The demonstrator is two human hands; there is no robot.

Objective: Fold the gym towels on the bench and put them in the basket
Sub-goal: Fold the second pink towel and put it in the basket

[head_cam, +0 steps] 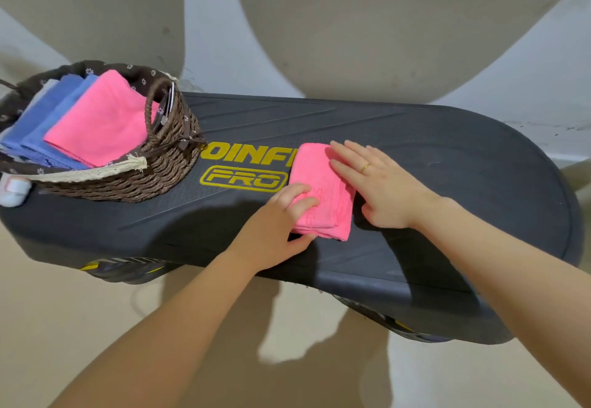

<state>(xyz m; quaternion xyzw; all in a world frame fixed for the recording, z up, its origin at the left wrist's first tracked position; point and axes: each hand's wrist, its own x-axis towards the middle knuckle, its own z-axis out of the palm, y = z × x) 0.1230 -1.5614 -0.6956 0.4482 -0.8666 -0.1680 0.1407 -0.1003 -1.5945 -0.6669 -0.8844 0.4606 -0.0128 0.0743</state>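
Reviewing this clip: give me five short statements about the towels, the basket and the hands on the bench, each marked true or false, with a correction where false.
1. A folded pink towel lies on the bench. True.
2. The basket is empty. False: it holds a pink towel in the basket and blue towels.
3. The left hand grips the folded towel's near corner. True.
4. The right hand is a clenched fist held above the bench. False: its fingers lie straight, resting against the towel's right edge.
5. The basket stands on the floor. False: it stands on the bench's left end.
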